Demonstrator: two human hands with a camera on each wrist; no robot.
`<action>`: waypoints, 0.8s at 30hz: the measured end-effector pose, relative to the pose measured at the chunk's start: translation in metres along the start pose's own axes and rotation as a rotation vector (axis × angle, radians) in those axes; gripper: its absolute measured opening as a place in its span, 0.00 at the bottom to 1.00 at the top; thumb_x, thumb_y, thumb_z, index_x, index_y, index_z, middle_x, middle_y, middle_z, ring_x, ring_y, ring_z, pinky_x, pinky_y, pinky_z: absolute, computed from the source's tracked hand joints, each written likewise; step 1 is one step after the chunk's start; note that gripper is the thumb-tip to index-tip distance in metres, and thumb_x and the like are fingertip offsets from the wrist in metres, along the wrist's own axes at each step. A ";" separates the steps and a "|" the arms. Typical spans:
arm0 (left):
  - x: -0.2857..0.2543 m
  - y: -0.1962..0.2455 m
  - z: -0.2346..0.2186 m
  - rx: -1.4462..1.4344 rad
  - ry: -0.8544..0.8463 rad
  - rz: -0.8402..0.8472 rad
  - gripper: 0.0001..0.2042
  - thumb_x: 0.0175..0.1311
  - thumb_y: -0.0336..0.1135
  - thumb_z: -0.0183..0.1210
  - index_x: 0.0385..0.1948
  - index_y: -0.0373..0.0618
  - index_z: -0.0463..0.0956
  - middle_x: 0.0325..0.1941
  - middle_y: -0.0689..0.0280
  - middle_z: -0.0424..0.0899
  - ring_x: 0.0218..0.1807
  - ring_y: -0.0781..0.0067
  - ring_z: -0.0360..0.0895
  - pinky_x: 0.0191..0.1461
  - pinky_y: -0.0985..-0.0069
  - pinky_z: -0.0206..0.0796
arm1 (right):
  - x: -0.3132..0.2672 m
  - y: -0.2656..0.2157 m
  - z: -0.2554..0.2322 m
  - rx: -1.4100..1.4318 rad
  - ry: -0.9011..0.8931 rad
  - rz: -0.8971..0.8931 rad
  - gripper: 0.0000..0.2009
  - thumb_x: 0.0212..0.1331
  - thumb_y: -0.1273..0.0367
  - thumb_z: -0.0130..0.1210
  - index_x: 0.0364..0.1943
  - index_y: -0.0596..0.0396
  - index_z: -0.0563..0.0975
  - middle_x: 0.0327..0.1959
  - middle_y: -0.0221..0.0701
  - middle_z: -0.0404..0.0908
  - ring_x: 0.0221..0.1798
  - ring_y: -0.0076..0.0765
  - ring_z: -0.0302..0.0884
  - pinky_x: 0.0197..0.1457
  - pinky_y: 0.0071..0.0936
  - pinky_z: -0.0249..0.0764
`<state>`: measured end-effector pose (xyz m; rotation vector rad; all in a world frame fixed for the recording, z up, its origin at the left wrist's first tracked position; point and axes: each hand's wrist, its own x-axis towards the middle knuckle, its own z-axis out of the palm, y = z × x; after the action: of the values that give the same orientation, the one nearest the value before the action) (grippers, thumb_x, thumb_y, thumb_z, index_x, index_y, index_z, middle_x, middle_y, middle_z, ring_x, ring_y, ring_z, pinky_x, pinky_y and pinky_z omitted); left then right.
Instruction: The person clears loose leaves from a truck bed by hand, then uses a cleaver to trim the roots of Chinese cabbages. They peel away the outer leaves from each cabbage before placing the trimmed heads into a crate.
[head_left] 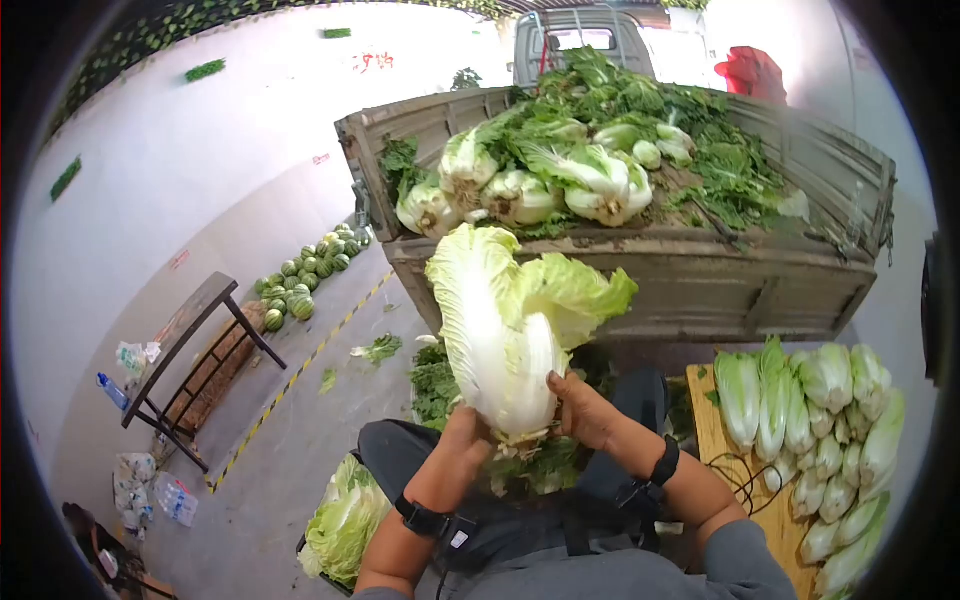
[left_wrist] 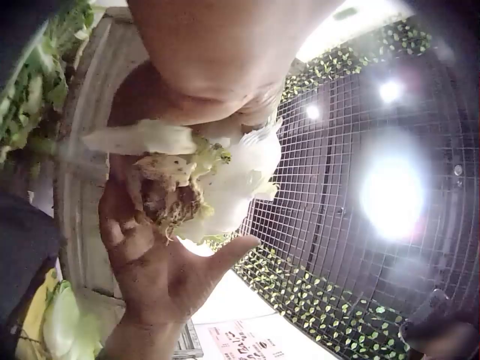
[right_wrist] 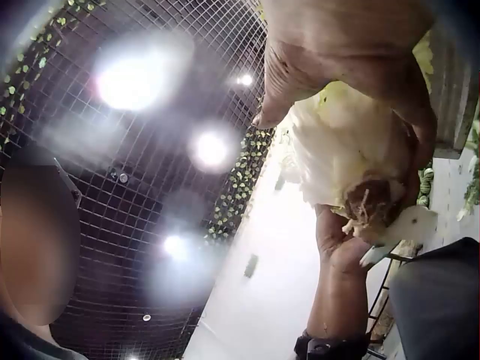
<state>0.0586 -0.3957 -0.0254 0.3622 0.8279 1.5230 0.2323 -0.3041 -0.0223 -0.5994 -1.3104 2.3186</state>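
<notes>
the napa cabbage [head_left: 505,330] stands upright in front of the person's chest, its root end down between both hands, with the loaded truck bed [head_left: 690,280] just behind. the left hand [head_left: 462,435] cups the base with fingers curled round it, and the right hand [head_left: 583,408] grips the lower side. best to keep the base firmly held and peel spoiled outer leaves downward from the root, i'd say.

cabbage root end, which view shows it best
The left wrist view: the brown, ragged root end of the cabbage faces the camera beside the left hand. The right wrist view shows it smaller, partly behind the right hand. The head view hides it between the hands.
</notes>
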 end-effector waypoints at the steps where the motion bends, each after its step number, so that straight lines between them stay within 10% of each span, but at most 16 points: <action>1: 0.002 0.002 -0.005 0.016 -0.013 0.002 0.24 0.69 0.46 0.52 0.61 0.43 0.66 0.62 0.60 0.74 0.60 0.60 0.74 0.64 0.59 0.66 | 0.012 -0.001 -0.001 -0.033 0.001 -0.041 0.41 0.57 0.48 0.59 0.70 0.45 0.52 0.67 0.31 0.63 0.69 0.43 0.60 0.62 0.53 0.68; 14: 0.034 0.017 -0.069 0.075 0.217 0.182 0.23 0.68 0.40 0.54 0.61 0.42 0.63 0.56 0.61 0.77 0.53 0.67 0.78 0.53 0.70 0.75 | 0.131 0.016 -0.003 -0.009 -0.104 0.137 0.35 0.57 0.60 0.63 0.65 0.60 0.59 0.57 0.41 0.72 0.57 0.43 0.74 0.58 0.43 0.74; 24: 0.102 0.030 -0.119 0.116 0.332 -0.113 0.23 0.64 0.36 0.57 0.60 0.44 0.65 0.53 0.61 0.79 0.50 0.65 0.80 0.46 0.68 0.79 | 0.201 0.018 -0.039 -0.175 -0.116 0.251 0.39 0.54 0.60 0.65 0.66 0.61 0.59 0.61 0.42 0.71 0.61 0.41 0.71 0.62 0.39 0.71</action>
<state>-0.0580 -0.3298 -0.1115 0.1437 1.1807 1.4525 0.0858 -0.1766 -0.0893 -0.7316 -1.5847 2.4864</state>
